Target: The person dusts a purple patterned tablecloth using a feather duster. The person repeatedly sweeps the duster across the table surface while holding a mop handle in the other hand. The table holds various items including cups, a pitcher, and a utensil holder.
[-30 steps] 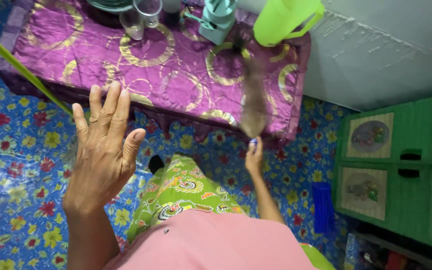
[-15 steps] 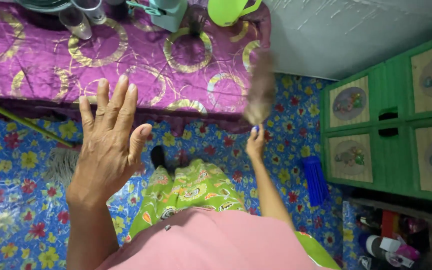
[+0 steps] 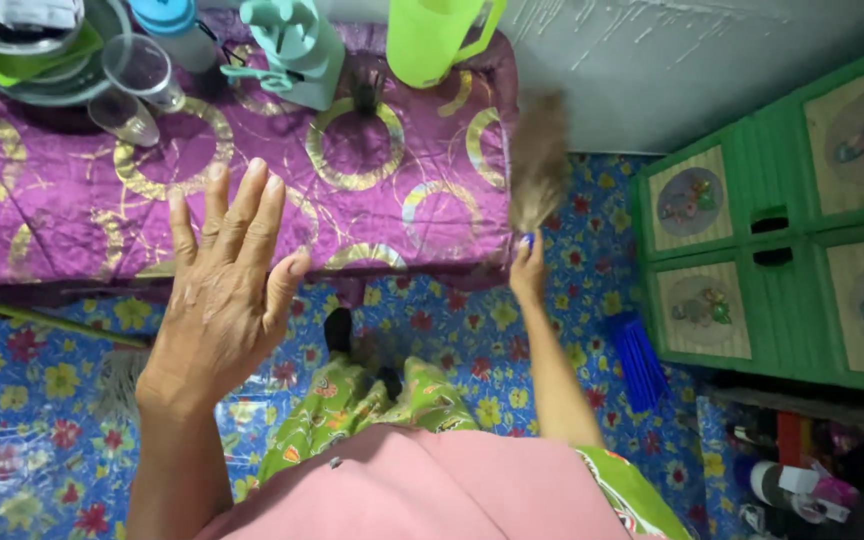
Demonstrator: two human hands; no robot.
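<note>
Brown and blurred, a small hand brush (image 3: 539, 160) stands up from the right hand (image 3: 528, 272), which sits at about three o'clock from the middle of the view. That grip is closed round the lower end of the brush; the fingers are curled, the wrist is straight, and the forearm runs down toward five o'clock to the pink shirt (image 3: 422, 490). The bristles rise toward twelve o'clock, over the right edge of the purple cloth (image 3: 252, 200) and against the grey wall (image 3: 672, 70) behind it.

At nine o'clock the left hand (image 3: 222, 300) is raised flat, back toward the camera, all five fingers spread and pointing to twelve o'clock, thumb out to the right. Its grip is fully open and has nothing in it. The forearm drops straight to six o'clock. The fingertips overlap the front edge of the cloth-covered worktop (image 3: 72, 270); whether they touch it cannot be told.

On the worktop, toward eleven and twelve o'clock, stand two clear glasses (image 3: 137, 85), a stack of dishes (image 3: 32, 50), a pale green fan (image 3: 292, 50) and a lime green jug (image 3: 432, 35). A green cabinet (image 3: 782, 260) fills three o'clock. Below, the floor covering (image 3: 32, 400) is blue with flowers, and a green stick (image 3: 42, 318) lies across it at nine o'clock.
</note>
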